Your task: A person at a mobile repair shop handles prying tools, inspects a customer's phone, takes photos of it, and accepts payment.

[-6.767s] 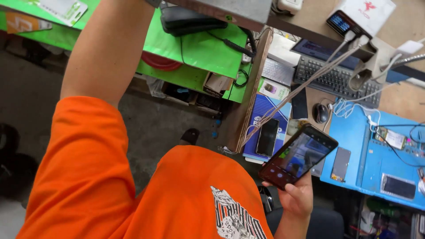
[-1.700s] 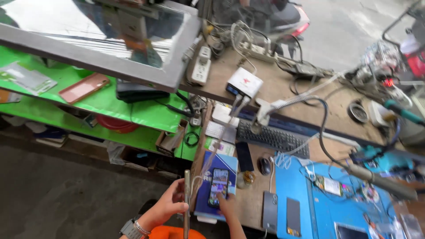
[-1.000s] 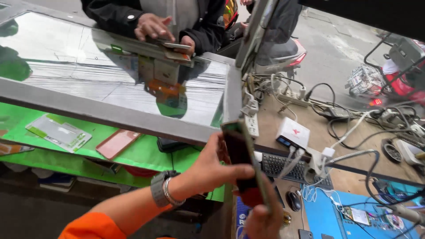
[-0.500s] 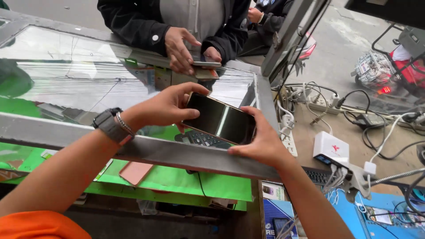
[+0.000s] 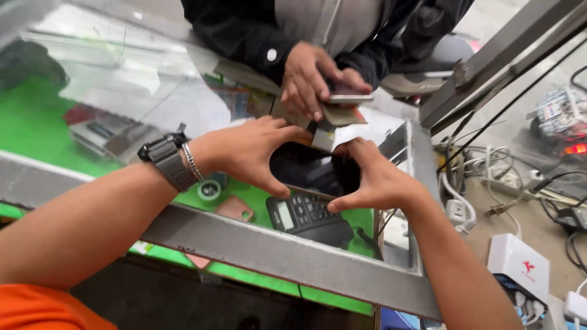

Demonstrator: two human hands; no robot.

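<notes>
both hands (image 5: 312,168) grip a dark phone (image 5: 313,171) over the glass counter (image 5: 110,91).

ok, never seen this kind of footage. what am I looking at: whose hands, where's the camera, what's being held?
There is no machine here. The one view comes from a camera worn on a person's head, looking down at their own two bare hands over a glass counter.

The left hand, with a dark wristwatch and a thin bracelet, and the right hand hold a dark smartphone between them, one at each end, just above the glass.

Across the counter, another person in a dark jacket holds a second phone in their own hands.

Under the glass lies a green shelf with a black desk telephone, a roll of tape and a pinkish phone case. To the right are cables and a white box.
</notes>
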